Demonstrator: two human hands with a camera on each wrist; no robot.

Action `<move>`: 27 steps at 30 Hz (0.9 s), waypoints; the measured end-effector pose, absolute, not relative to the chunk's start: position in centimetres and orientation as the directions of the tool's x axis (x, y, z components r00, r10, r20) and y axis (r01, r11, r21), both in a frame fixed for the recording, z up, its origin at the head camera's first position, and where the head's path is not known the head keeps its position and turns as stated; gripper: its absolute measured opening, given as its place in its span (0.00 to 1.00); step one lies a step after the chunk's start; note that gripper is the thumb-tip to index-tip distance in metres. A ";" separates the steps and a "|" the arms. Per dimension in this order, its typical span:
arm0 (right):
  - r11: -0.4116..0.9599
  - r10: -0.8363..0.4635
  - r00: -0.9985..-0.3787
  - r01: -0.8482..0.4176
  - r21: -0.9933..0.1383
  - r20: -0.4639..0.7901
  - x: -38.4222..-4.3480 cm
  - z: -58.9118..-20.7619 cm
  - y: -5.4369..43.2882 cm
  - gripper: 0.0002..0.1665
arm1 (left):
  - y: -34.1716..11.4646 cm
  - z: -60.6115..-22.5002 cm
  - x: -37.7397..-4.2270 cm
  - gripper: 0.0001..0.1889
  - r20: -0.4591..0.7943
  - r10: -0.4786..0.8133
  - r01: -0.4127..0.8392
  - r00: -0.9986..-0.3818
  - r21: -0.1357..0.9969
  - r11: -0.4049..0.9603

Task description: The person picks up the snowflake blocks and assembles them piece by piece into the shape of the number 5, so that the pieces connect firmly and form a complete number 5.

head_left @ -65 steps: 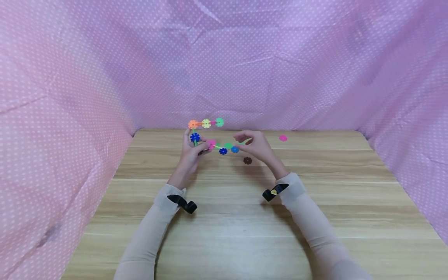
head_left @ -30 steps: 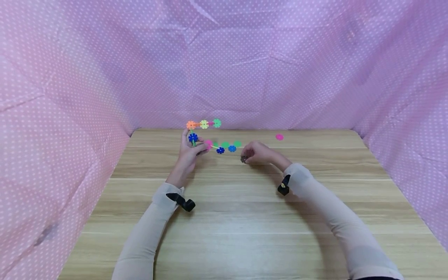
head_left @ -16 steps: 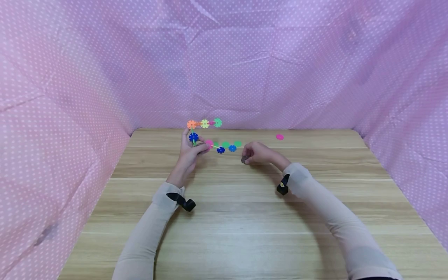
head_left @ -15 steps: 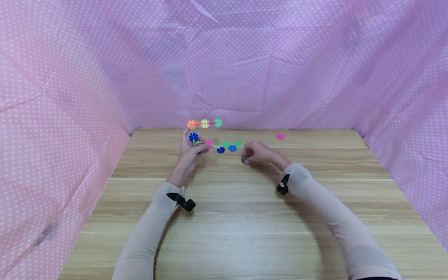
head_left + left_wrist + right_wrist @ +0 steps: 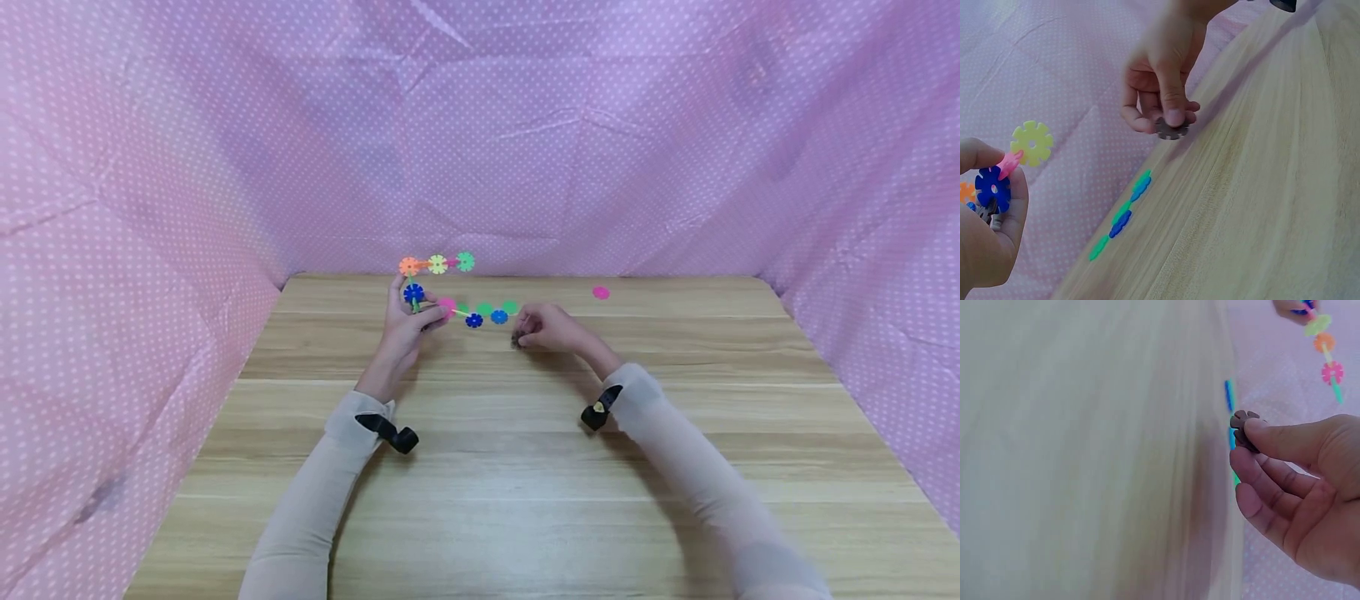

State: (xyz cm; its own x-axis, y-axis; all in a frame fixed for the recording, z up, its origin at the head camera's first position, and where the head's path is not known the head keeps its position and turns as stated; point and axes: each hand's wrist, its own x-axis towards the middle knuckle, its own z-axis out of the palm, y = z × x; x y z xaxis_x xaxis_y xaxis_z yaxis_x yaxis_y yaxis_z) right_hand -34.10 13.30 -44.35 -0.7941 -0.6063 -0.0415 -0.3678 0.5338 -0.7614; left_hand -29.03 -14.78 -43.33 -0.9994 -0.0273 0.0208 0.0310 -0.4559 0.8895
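In the head view my left hand [image 5: 402, 327] pinches a chain of interlocked plastic snowflake discs. The chain's orange disc [image 5: 408, 267], yellow disc [image 5: 438, 264] and green end disc [image 5: 465, 262] reach out above that hand. A blue disc [image 5: 993, 189] sits between its thumb and fingers in the left wrist view, with a pink disc joined to it. To the right, my right hand [image 5: 551, 327] pinches a single brown snowflake disc [image 5: 1245, 430] between thumb and fingers. The thumb covers part of the disc.
Several loose green and blue discs lie on the table between the hands, among them a dark blue one [image 5: 474, 320] and a lighter blue one [image 5: 498, 317]. A pink disc [image 5: 601, 293] lies farther right. Pink dotted cloth [image 5: 480, 167] hangs behind the wooden table [image 5: 480, 467].
My right hand has moved from beside the loose discs to the brown disc, taken hold of it and shifted slightly left with it. The left hand has kept its hold and barely moved.
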 end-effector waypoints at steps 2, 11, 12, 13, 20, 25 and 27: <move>0.512 -0.583 -0.813 -0.353 -0.783 -0.015 -33.8 -44.2 13.0 0.09 | -14.8 -43.3 -29.0 0.48 0.023 -0.026 0.033 -0.999 0.888 -0.459; 0.342 -0.410 -0.911 -0.189 -0.921 0.035 -32.4 -42.9 11.0 0.12 | -14.5 -43.3 -29.1 0.48 0.029 -0.027 0.038 -0.999 0.873 -0.486; 0.313 -0.399 -0.916 -0.175 -0.934 0.038 -32.3 -42.8 10.8 0.12 | -14.5 -43.3 -29.1 0.48 0.029 -0.026 0.038 -0.999 0.872 -0.489; 0.289 -0.387 -0.921 -0.164 -0.943 0.041 -32.2 -42.7 10.6 0.13 | -14.4 -43.2 -29.1 0.48 0.028 -0.026 0.037 -0.999 0.869 -0.494; 0.146 -0.350 -0.932 -0.156 -0.977 0.096 -31.6 -42.2 9.2 0.14 | -13.8 -43.0 -29.4 0.51 0.020 -0.025 0.030 -0.999 0.856 -0.516; 0.089 -0.320 -0.941 -0.142 -0.986 0.106 -31.2 -41.8 8.8 0.15 | -13.3 -42.9 -29.4 0.50 0.018 -0.024 0.028 -1.000 0.851 -0.525; 0.071 -0.310 -0.944 -0.140 -0.988 0.112 -31.0 -41.8 8.7 0.15 | -13.1 -42.8 -29.4 0.50 0.015 -0.025 0.025 -1.000 0.849 -0.528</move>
State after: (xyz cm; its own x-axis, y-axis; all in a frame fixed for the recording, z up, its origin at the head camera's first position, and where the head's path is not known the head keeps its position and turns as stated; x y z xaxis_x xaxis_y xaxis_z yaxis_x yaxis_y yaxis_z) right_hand -31.03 8.71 -41.81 -0.9441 -0.3102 0.1118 -0.1404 0.0714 -0.9875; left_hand -29.37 -13.13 -42.84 -0.9996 -0.0248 0.0146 0.0254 -0.5275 0.8492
